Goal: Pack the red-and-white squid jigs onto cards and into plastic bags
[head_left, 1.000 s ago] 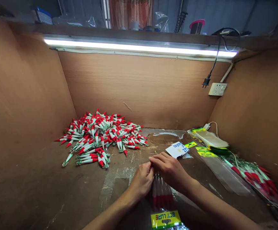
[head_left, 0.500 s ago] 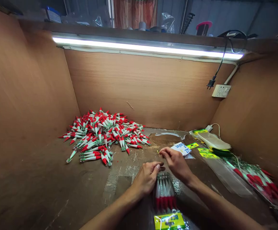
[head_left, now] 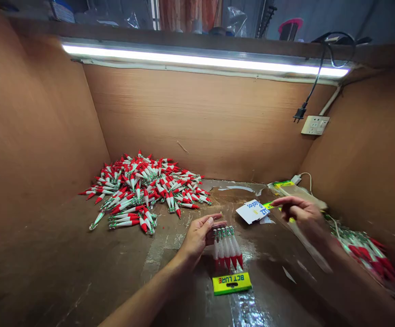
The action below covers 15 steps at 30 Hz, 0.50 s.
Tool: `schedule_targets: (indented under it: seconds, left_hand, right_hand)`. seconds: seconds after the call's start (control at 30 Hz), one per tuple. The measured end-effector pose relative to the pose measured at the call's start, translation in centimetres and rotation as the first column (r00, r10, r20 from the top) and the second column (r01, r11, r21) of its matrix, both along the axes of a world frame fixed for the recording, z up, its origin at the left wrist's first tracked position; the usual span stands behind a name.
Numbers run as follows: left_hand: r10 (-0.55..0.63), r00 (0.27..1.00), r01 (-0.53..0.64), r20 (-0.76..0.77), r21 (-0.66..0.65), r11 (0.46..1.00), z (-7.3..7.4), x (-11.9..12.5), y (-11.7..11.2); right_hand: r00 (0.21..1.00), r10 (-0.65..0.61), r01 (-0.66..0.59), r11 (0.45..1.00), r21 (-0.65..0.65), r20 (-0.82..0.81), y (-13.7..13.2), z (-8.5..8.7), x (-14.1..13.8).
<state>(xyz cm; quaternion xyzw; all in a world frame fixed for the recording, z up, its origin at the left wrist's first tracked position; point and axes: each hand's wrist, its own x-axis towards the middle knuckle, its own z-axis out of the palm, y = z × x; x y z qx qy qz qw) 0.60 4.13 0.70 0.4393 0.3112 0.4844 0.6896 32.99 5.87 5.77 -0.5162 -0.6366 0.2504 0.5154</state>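
Currently, the left hand [head_left: 197,234] holds a clear plastic packet of five red-and-white lures [head_left: 229,254] at its four o'clock, while the right hand [head_left: 301,215], loosely curled, its grip unclear, hovers at the packet's two o'clock.

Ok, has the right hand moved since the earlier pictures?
Yes: the right hand moved rightward relative to the wall socket, now nearly below it in view.

left hand [head_left: 200,234] pinching, right hand [head_left: 301,213] half curled, slightly blurred
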Motion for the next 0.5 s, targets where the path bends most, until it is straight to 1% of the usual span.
schedule_targets:
  seconds: [0.03, 0.1, 0.13, 0.17, 0.23, 0.3, 0.37, 0.43, 0.5]
  left_hand:
    - [-0.010, 1.000, 0.010, -0.011, 0.003, 1.000, 0.0, 0.1, -0.1]
    - [-0.037, 0.999, 0.037, -0.036, 0.004, 0.999, -0.1, 0.4, -0.2]
    - [-0.053, 0.997, 0.053, -0.049, 0.004, 0.999, -0.2, 0.6, -0.2]
    - [-0.072, 0.996, 0.073, -0.061, 0.008, 0.997, -0.3, 0.7, -0.3]
    - [-0.090, 0.992, 0.092, -0.092, 0.024, 0.995, -0.5, 0.9, -0.4]
    - [-0.058, 0.986, 0.065, -0.155, 0.044, 0.997, -0.8, 0.9, -0.4]
    - [-0.027, 0.965, 0.046, -0.261, 0.067, 0.997, -1.0, 0.7, -0.3]
    - [-0.037, 0.921, 0.080, -0.388, 0.096, 0.992, -1.2, 0.4, -0.1]
    - [-0.053, 0.878, 0.127, -0.475, 0.125, 0.984, -1.3, 0.2, 0.2]
  right_hand:
    - [0.988, 0.138, -0.145, 0.981, -0.125, -0.067, -0.7, -0.6, -1.8]
    - [0.926, 0.329, -0.368, 0.897, -0.243, -0.186, -1.6, -2.0, -5.5]
    - [0.895, 0.383, -0.436, 0.856, -0.276, -0.226, -1.9, -2.7, -7.2]
    - [0.879, 0.415, -0.471, 0.835, -0.285, -0.236, -2.0, -3.4, -8.6]
    - [0.879, 0.417, -0.470, 0.838, -0.278, -0.231, -2.1, -4.6, -10.4]
    - [0.892, 0.384, -0.441, 0.858, -0.265, -0.239, -2.1, -5.3, -11.0]
    - [0.891, 0.363, -0.432, 0.861, -0.269, -0.271, -2.2, -5.7, -10.7]
    - [0.885, 0.365, -0.443, 0.850, -0.285, -0.290, -2.3, -5.9, -10.3]
    - [0.883, 0.369, -0.452, 0.834, -0.317, -0.289, -2.4, -6.0, -9.9]
